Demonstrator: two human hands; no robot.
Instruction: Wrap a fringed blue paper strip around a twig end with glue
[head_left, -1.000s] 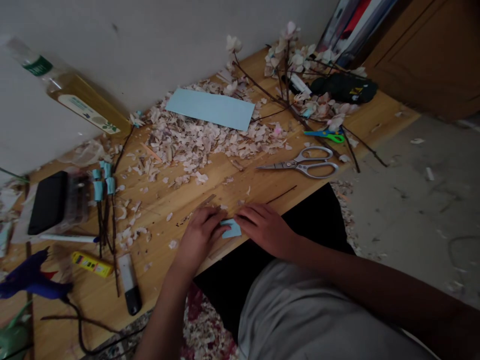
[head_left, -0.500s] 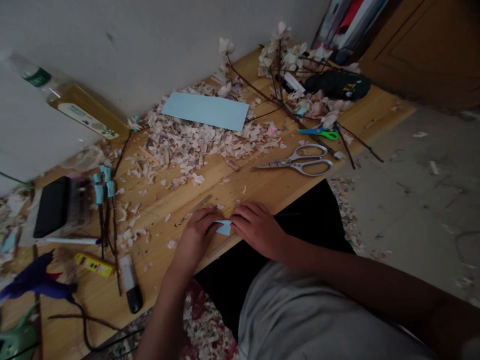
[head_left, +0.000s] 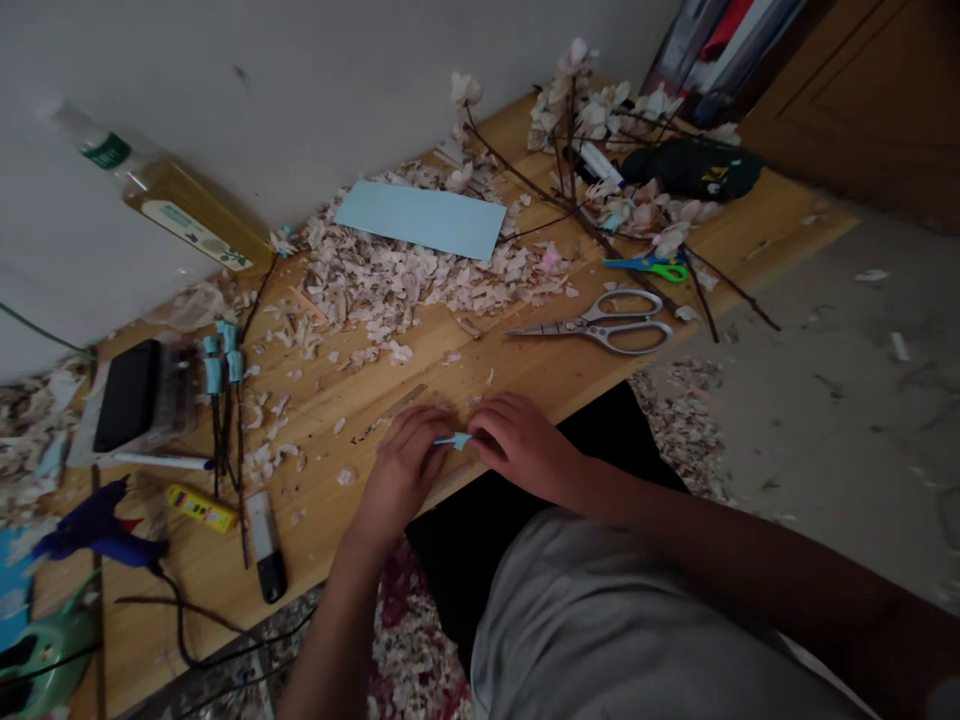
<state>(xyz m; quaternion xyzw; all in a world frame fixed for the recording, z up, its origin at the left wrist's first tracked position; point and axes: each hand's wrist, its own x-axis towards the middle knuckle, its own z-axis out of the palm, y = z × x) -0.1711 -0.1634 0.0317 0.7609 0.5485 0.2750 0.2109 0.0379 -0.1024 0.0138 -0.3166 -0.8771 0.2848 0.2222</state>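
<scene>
Near the front edge of the wooden table [head_left: 555,375], a small light-blue paper piece [head_left: 454,440] is being gripped between the closed fingertips of the left hand [head_left: 409,455] and the right hand [head_left: 521,440]. Less of its face is being shown than half a second ago, so its folding or rolling is probably being advanced. On the bottle label [head_left: 196,236] and yellow box [head_left: 201,508], printing is being blurred beyond reading.

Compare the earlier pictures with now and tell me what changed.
The small blue paper went from a flat piece to a narrow strip showing between the left hand and the right hand, apparently folded or rolled. The thin twig past the right hand no longer shows. Both hands stayed at the paper; the silver scissors and large blue sheet stayed put.
</scene>
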